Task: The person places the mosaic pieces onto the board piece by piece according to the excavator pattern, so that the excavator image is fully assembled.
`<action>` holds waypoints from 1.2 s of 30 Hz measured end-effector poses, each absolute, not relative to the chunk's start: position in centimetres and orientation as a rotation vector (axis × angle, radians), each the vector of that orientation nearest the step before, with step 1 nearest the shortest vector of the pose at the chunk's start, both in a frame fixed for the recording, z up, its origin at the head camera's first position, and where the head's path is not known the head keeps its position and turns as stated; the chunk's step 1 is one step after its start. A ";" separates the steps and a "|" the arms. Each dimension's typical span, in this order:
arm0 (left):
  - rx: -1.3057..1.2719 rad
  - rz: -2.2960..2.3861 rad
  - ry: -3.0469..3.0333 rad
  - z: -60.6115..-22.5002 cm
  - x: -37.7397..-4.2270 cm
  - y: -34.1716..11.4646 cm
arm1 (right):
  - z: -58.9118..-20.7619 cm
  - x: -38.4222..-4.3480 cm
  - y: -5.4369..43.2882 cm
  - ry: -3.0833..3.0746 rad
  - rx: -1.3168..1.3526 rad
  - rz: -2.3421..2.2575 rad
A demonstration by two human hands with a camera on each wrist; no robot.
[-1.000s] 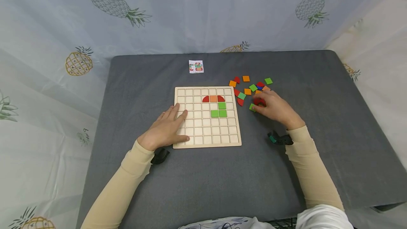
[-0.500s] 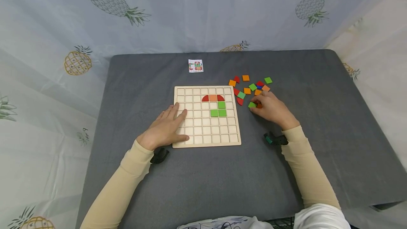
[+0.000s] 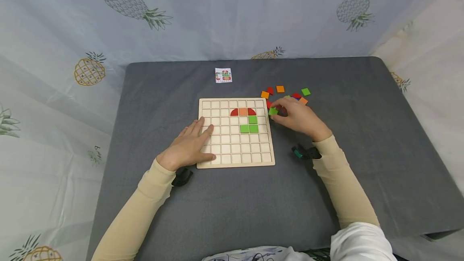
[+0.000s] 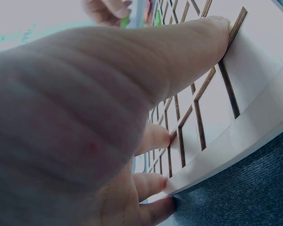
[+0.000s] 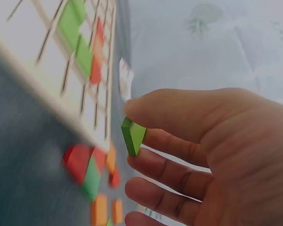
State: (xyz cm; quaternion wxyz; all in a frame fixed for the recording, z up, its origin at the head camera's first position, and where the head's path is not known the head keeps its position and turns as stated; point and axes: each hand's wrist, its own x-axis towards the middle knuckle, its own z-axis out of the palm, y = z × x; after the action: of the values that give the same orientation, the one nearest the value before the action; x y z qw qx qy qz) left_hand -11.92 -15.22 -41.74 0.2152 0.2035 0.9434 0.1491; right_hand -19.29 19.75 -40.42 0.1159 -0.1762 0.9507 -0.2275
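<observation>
A wooden grid board (image 3: 226,148) lies on the table. Set in its squares are three green square tiles (image 3: 253,129), an orange square tile (image 3: 243,111) and a red rounded piece (image 3: 234,112) on either side of the orange one. My left hand (image 3: 186,146) rests spread on the board's left side, thumb on the grid. Just off the board's right edge, my right hand (image 3: 299,117) pinches a green square tile (image 5: 133,136) between thumb and fingers, lifted above the table in the right wrist view.
Loose orange, red, green and blue pieces lie right of the board, among them an orange tile (image 3: 280,89) and a green tile (image 3: 306,91); my right hand hides some. A small printed card (image 3: 223,75) with a coloured grid lies behind the board.
My right hand has taken hold of the green tile from the loose pieces and carried it left to the board's right edge. My left hand has stayed in place.
</observation>
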 end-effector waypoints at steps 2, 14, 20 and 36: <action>0.564 0.412 2.618 -41.8 -11.9 -15.2 | -40.1 -19.5 18.9 2.782 -0.567 -0.684; 0.580 0.407 2.618 -42.1 -12.1 -15.1 | -39.3 -20.2 14.3 2.733 -0.748 -0.683; 0.581 0.398 2.619 -42.0 -12.2 -15.1 | -40.3 -20.2 12.9 2.704 -0.810 -0.653; 0.556 0.388 2.603 -41.8 -12.2 -15.3 | -42.7 -18.9 10.1 2.669 -0.987 -0.544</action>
State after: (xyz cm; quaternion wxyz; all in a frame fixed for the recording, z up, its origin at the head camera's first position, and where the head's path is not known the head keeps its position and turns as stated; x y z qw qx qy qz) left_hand -12.19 -15.26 -41.83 0.2241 0.2014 0.9431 0.1406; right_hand -18.86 10.10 -42.70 0.1219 -0.3380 0.9144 -0.1864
